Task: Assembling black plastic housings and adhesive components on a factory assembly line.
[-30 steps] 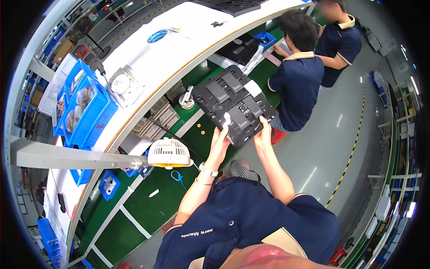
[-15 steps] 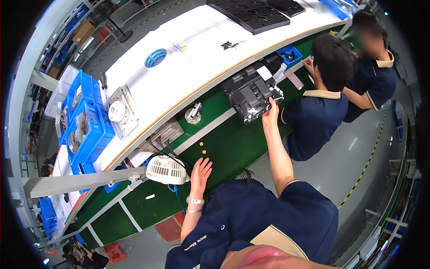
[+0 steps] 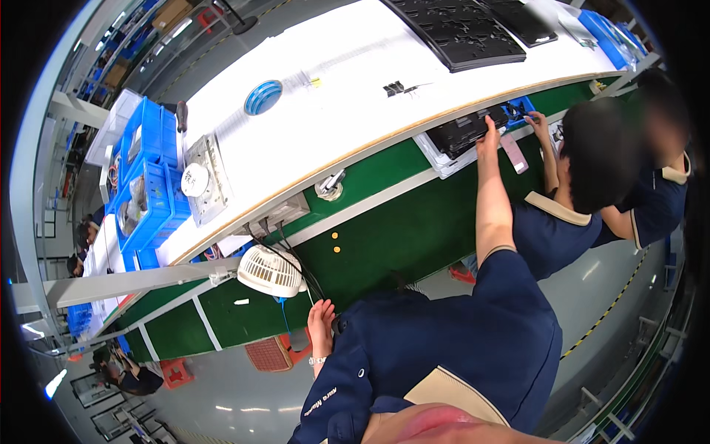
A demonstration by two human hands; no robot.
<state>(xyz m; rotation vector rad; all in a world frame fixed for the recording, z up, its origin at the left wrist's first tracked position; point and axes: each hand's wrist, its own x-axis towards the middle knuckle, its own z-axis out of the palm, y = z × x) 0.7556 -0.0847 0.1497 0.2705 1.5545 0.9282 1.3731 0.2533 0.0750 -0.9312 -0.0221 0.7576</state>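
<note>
My right arm reaches far to the right. At its end my right hand [image 3: 488, 137] grips the edge of a black moulded plastic part [image 3: 457, 135]. The part lies in or on a white tray [image 3: 444, 167] on the green bench, partly under the white shelf's edge. My left hand [image 3: 321, 317] hangs close to my body beside a white fan [image 3: 271, 271], its fingers loosely stretched and nothing in them.
A co-worker's hand [image 3: 542, 127] is close to my right hand, by a blue bin [image 3: 521, 106] and a pink phone [image 3: 513, 154]. Black trays [image 3: 473, 37], a tape roll [image 3: 264, 97] and blue bins [image 3: 145, 214] occupy the white shelf. Cables hang behind the fan.
My right hand has moved right and farther away; the black part it held tilted up now lies flatter at the white tray. My left hand has drawn back from the bench toward my body.
</note>
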